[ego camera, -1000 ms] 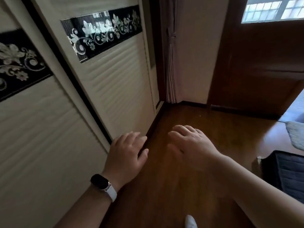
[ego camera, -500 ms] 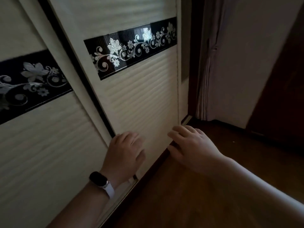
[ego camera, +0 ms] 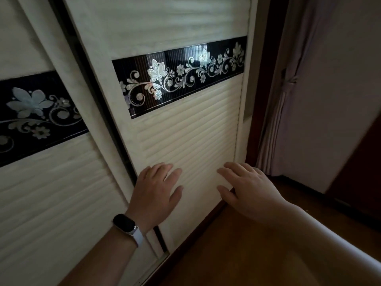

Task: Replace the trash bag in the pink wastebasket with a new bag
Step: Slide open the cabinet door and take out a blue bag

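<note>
Two empty hands, my left hand [ego camera: 156,195] and right hand [ego camera: 251,193], spread loosely before the sliding door [ego camera: 185,131]; pink wastebasket not in view, so I'd press flat and slide evenly

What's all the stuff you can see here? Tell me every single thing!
wardrobe sliding doors: two, cream and ribbed, filling the left and middle
floral bands: two, black with silvery flowers, one across each door
curtain: one, pale grey, tied, right of the doors
wall: one, white, far right
wooden floor: one, brown, bottom right
smartwatch: one, black with white strap, on the left wrist
left hand: one, fingers relaxed, low in front of the right-hand door
right hand: one, fingers relaxed, by that door's lower right edge
</note>
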### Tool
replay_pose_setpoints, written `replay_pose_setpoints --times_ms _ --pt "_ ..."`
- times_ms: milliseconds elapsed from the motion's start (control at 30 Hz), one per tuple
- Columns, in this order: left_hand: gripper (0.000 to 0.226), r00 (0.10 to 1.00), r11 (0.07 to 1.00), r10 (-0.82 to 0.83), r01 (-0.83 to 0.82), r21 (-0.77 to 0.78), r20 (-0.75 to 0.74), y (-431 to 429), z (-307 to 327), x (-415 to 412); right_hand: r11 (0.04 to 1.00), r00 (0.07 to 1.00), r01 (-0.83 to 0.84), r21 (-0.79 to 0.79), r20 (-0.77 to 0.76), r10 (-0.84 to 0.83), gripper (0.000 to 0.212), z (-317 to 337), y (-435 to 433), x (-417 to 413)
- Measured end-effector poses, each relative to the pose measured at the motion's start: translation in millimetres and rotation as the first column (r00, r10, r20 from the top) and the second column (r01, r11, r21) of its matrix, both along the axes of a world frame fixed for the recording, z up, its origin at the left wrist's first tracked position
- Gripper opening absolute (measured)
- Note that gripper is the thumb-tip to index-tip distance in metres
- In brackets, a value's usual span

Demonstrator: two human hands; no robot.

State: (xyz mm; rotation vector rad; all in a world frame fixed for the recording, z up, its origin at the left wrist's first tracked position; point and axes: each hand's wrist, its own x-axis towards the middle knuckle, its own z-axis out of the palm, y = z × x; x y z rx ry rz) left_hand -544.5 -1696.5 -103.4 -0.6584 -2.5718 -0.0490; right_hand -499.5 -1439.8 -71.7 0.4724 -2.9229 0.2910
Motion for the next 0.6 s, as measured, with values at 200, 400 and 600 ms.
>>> replay_pose_setpoints --times_ms 200,400,600 --pt "0.043 0.982 0.995 0.069 -0.055 0.080 -0.176 -31.1 28.2 -88.0 0.998 0.998 -0.046 0.038 -0.045 0.047 0.054 29.8 -24.2 -102.8" --pt "0.042 0.923 0.992 0.128 -0.111 0.066 -0.364 -67.7 65.4 -152.8 0.996 0.985 -0.089 0.029 -0.148 0.092 0.055 45.4 -63.1 -185.3" --pt "0.038 0.846 0.984 0.175 -0.166 0.062 -0.504 -90.6 106.2 -184.6 0.977 0.925 -0.211 0.012 -0.320 0.204 0.052 69.2 -91.5 -246.0"
